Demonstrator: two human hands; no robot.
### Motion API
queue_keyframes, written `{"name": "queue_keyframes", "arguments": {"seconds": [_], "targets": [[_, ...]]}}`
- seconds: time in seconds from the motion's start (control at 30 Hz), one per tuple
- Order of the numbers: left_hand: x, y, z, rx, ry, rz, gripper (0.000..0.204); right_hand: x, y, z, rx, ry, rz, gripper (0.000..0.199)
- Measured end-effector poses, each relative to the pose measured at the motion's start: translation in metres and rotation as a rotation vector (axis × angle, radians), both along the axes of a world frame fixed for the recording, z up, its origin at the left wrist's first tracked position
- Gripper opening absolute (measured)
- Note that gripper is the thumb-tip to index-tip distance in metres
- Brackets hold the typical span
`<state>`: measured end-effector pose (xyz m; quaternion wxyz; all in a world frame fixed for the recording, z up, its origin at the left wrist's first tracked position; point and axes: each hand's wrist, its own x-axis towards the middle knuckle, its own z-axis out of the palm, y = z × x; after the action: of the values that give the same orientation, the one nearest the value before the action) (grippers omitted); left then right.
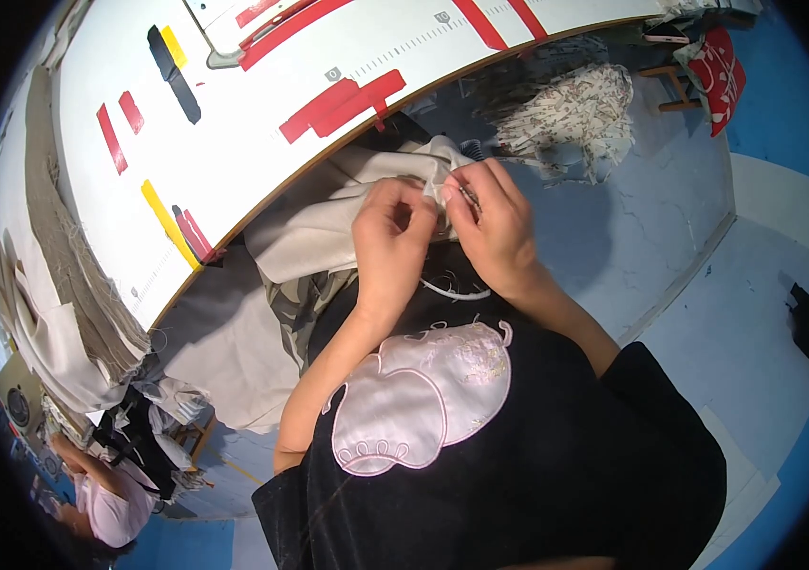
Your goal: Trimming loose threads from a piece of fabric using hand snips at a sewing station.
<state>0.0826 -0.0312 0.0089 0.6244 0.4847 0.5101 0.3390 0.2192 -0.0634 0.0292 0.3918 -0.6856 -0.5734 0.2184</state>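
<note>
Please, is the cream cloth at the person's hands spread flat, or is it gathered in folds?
Gathered in folds. The cream cloth shows curved ridges and creases, and it bunches up between the left hand and right hand.

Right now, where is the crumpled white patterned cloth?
In the head view's upper right, the crumpled white patterned cloth lies near the white table's edge, above and right of the right hand.

Sewing workshop, ruler-marked white table [234, 142], brown cloth [67, 228] (edge frayed), heaped floral fabric [575, 114]
</note>
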Motion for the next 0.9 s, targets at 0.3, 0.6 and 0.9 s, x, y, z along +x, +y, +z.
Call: {"name": "queue_keyframes", "arguments": {"seconds": [0.3, 0.6, 0.9], "targets": [[0.0, 0.002, 0.006, -0.279, -0.308, 0.084, 0.006, 0.001, 0.003, 0.002, -0.057, 0.169, -0.072, 0.012], [-0.003, 0.01, 0.014, -0.374, -0.282, -0.007, 0.01, 0.002, -0.009, 0.014, -0.103, 0.368, -0.141, 0.018], [-0.005, 0.012, 0.011, -0.402, -0.254, 0.056, 0.01, 0.007, -0.031, 0.018, -0.145, 0.054, 0.128, 0.015]]}}
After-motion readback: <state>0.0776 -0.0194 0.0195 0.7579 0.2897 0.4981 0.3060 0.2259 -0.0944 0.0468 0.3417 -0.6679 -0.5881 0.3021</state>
